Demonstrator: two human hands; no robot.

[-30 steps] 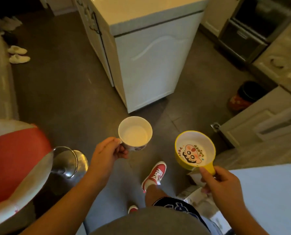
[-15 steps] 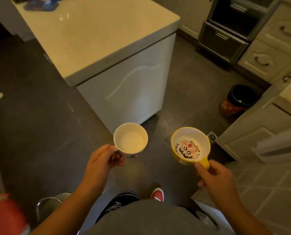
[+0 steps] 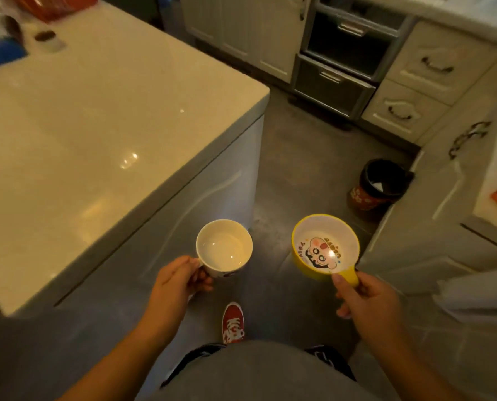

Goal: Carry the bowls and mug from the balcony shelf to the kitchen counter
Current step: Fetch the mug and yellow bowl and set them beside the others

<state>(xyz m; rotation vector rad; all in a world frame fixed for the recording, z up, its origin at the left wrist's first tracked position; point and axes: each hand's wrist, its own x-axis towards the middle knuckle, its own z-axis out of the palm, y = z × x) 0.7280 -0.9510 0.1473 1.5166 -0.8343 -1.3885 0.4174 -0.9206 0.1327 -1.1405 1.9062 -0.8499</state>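
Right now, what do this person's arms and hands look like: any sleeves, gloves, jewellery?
Both forearms are bare up to the frame edge, no sleeve showing. The left hand and right hand wear no gloves, and no rings, watch or bracelet are visible. Nails look short and unpainted.

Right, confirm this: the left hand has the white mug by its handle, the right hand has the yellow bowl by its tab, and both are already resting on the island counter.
Not resting. The head view shows the white mug and the yellow bowl held in the air above the floor, beside the island counter. The left hand does have the mug's handle, and the right hand the bowl's tab.
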